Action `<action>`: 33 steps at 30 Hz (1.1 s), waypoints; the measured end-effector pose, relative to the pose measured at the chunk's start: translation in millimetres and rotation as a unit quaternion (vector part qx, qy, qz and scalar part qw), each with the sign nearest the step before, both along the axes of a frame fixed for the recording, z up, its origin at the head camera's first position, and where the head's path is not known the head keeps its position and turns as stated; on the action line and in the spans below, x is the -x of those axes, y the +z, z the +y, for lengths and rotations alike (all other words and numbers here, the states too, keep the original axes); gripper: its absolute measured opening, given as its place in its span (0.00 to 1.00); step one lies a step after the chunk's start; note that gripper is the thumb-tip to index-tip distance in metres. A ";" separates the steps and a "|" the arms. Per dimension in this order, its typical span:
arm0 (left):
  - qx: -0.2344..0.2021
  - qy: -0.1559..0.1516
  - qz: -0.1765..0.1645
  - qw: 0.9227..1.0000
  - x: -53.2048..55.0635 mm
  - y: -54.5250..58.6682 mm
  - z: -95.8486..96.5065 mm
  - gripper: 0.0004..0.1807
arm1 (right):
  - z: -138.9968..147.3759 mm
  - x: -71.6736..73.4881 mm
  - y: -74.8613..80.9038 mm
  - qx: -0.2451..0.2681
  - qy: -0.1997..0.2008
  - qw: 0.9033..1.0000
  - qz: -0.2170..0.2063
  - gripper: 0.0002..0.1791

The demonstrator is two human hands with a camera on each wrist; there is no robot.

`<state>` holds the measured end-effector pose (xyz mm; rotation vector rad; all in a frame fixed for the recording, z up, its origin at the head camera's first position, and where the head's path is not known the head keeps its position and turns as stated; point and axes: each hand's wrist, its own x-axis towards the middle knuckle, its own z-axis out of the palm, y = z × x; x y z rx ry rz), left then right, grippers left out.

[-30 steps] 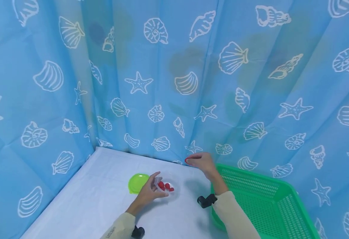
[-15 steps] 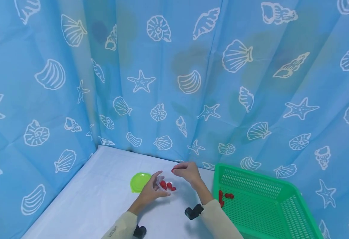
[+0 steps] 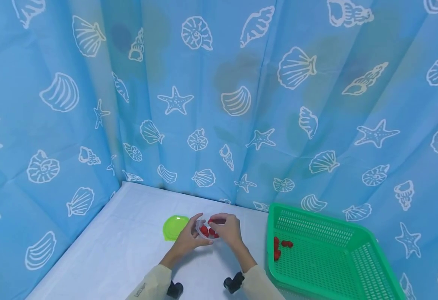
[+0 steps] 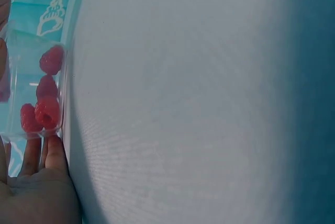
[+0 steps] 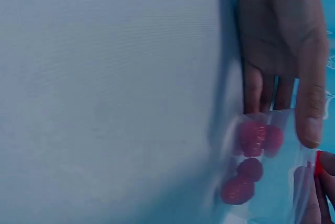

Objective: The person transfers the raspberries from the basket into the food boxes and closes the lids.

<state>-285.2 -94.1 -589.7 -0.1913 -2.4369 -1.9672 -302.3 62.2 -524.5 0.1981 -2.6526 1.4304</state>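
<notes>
A small clear plastic container [image 4: 26, 62] stands on the white table, its side facing the left wrist camera. Inside it lie several red raspberries [image 4: 47, 111]. My left hand [image 3: 186, 243] grips the container from the left, thumb at the near side and fingers round the far side. My right hand [image 3: 232, 230] is over the container's opening from the right. Between its thumb and fingers it pinches another raspberry [image 5: 318, 162], mostly covered by the fingertips. In the head view the right hand hides the container's right part.
A lime-green lid [image 3: 173, 227] lies on the table [image 3: 121, 246] just left of the container. At the right stands a large green plastic basket [image 3: 327, 223] with several raspberries [image 3: 277, 253] along its left side. A blue shell-print curtain [image 3: 204, 104] borders the table at the back.
From beside the basket, my right hand has moved left and down with the raspberry to the container's opening. The left hand keeps its grip on the container. The raspberries in the basket have come into view.
</notes>
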 end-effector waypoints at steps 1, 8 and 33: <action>-0.001 -0.001 -0.001 1.000 -0.5 0.4 0.0 0.53 | 0.1 0.4 -2.4 -0.003 0.003 1.000 0.002 0.09; -0.009 0.000 0.000 1.000 -1.7 1.6 -0.1 0.54 | -0.4 0.3 -12.7 -0.009 0.028 0.999 0.022 0.10; 0.010 0.009 -0.004 1.000 -2.3 5.0 1.5 0.54 | 21.7 8.6 50.0 -0.069 0.040 0.993 0.090 0.09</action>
